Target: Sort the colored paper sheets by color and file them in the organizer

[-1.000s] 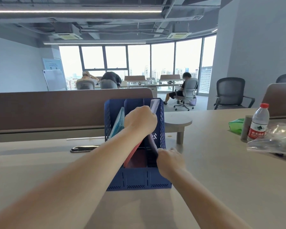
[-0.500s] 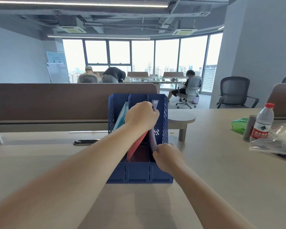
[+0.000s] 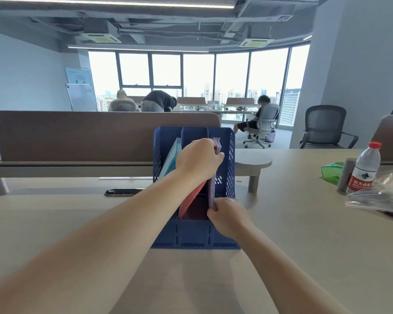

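Note:
A blue mesh organizer with three slots stands on the desk in front of me. Light blue sheets lean in its left slot, and red sheets lean in the middle one. A stack of purple sheets stands upright at the divider of the right slot. My left hand grips the top of the purple stack, with fingers curled over its upper edge. My right hand pinches the stack's lower front corner at the organizer's low front wall.
A dark phone lies on the desk left of the organizer, in front of a brown partition. At the right stand a water bottle, a green packet and a clear plastic bag. People sit at desks far behind.
The purple stack has come more upright and settled lower in the right slot. Both hands kept their hold, and the view shifted slightly.

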